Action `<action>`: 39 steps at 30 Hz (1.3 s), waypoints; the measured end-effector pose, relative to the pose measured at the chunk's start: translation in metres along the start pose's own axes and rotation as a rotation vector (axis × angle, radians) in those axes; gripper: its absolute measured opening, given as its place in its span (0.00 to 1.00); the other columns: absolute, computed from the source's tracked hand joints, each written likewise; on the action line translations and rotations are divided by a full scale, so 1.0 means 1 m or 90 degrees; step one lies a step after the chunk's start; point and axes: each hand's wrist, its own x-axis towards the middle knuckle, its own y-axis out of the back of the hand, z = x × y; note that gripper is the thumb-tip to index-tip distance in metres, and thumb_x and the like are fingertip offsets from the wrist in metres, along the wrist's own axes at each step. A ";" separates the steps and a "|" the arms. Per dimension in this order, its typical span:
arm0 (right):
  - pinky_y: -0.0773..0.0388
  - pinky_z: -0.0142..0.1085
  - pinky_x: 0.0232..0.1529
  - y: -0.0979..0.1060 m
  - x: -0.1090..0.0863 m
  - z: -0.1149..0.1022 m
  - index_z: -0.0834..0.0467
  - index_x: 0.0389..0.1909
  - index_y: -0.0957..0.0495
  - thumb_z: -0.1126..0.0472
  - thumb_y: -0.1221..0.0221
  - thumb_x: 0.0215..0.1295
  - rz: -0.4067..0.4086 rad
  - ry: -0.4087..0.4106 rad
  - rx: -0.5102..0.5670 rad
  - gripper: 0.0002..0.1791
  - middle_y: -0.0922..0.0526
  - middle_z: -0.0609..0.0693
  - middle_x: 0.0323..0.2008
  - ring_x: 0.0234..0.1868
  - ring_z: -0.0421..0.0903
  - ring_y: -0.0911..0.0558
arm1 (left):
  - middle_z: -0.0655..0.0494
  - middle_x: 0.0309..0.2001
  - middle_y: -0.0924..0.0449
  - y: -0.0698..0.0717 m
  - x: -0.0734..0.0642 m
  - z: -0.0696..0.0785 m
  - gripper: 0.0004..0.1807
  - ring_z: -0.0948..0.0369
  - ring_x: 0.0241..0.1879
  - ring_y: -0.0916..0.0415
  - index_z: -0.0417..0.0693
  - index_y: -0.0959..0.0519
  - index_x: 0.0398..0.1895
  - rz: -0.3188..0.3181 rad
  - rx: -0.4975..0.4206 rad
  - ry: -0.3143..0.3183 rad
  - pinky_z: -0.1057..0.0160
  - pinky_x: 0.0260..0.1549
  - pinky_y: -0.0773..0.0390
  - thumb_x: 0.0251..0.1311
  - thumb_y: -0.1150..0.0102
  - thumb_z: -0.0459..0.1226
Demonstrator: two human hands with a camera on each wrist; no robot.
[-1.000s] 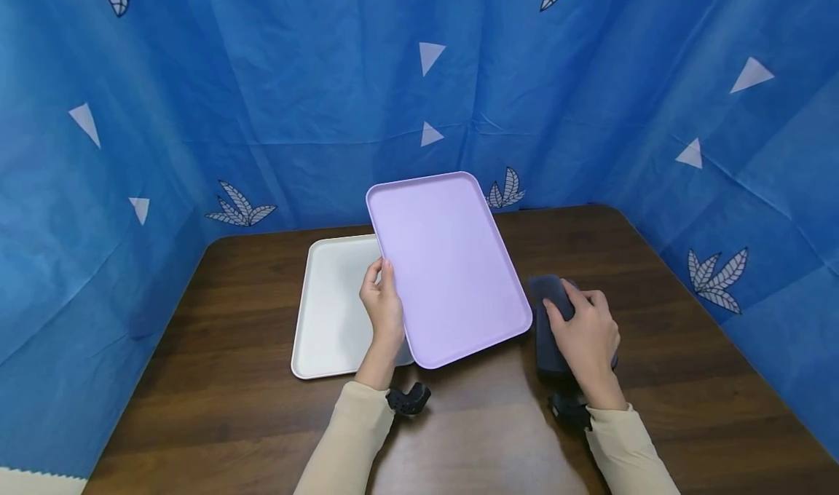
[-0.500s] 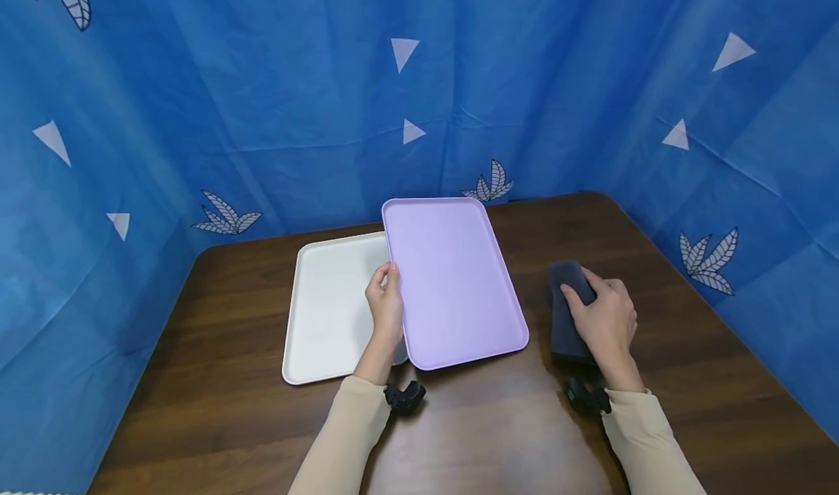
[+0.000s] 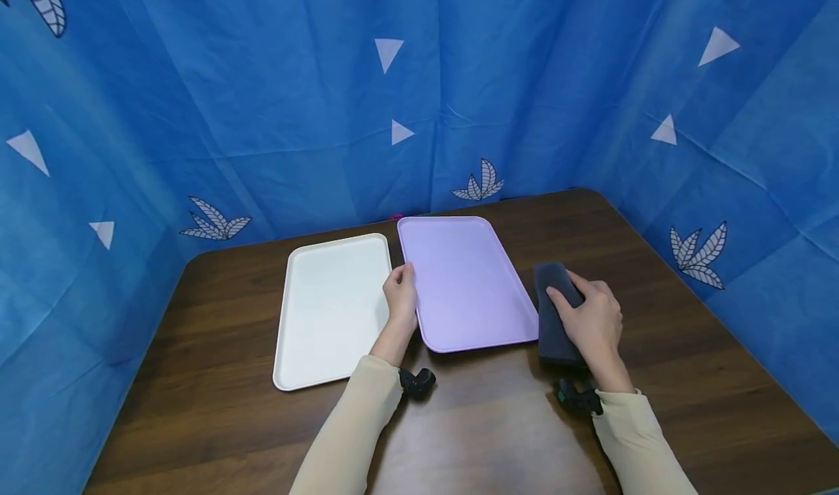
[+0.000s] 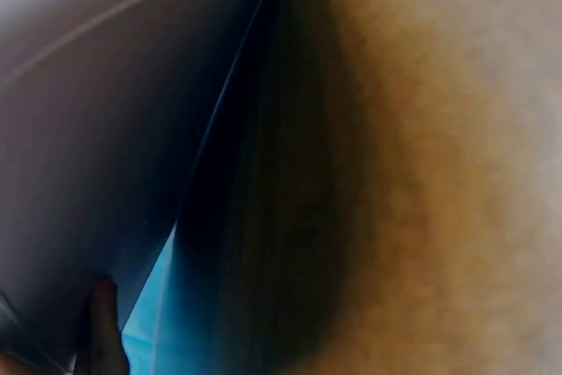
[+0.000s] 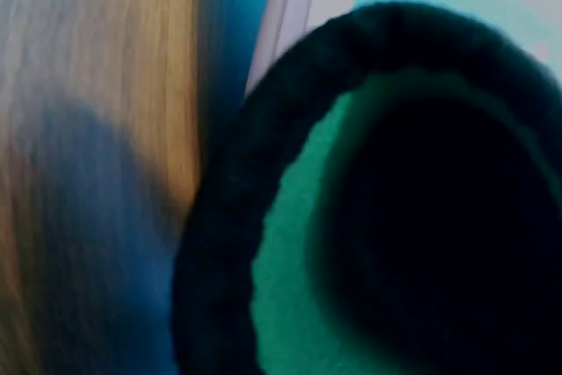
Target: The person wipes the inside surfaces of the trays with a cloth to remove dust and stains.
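Observation:
My left hand (image 3: 401, 297) grips a purple rectangular tray (image 3: 468, 284) by its left rim. The tray's underside (image 4: 97, 147) shows in the left wrist view, raised at an angle over the table, with a finger (image 4: 105, 327) against it. In my right hand (image 3: 593, 317) is a dark grey oblong block (image 3: 553, 317), pinched between thumb and fingers. It overlaps the purple tray's near right corner in the head view. Up close in the right wrist view, a black fuzzy rim (image 5: 233, 208) curves around a green surface. A white tray (image 3: 334, 309) lies flat left of my left hand.
The brown wooden table (image 3: 216, 422) has rounded far corners. Blue curtains (image 3: 295, 102) with white triangles and leaf prints hang behind it and along both sides. A black device (image 3: 417, 383) is strapped to my left wrist, another (image 3: 577, 397) to my right.
The purple tray has come down from a steeper tilt, uncovering the white tray's right side. The dark block shifted right, then back left beside the purple tray. The head view turned slightly.

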 end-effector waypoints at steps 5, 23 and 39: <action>0.28 0.59 0.42 -0.001 -0.003 -0.001 0.58 0.64 0.26 0.50 0.37 0.65 -0.015 0.000 0.012 0.29 0.25 0.66 0.52 0.50 0.67 0.25 | 0.42 0.43 0.23 0.001 0.001 0.000 0.19 0.54 0.43 0.27 0.30 0.22 0.49 -0.017 0.013 0.018 0.59 0.47 0.27 0.72 0.53 0.39; 0.30 0.59 0.46 -0.005 -0.008 -0.005 0.61 0.63 0.26 0.50 0.37 0.64 -0.046 0.008 0.008 0.30 0.24 0.69 0.53 0.51 0.67 0.26 | 0.38 0.71 0.39 0.043 -0.007 0.025 0.28 0.45 0.71 0.41 0.35 0.40 0.71 -0.109 0.085 -0.148 0.50 0.70 0.40 0.73 0.55 0.38; 0.30 0.57 0.45 -0.009 -0.009 -0.006 0.61 0.63 0.26 0.51 0.37 0.64 -0.047 -0.007 0.010 0.29 0.24 0.67 0.53 0.50 0.65 0.26 | 0.39 0.65 0.32 0.201 0.009 0.070 0.25 0.49 0.65 0.34 0.42 0.35 0.70 0.135 0.177 -0.134 0.50 0.66 0.34 0.71 0.52 0.37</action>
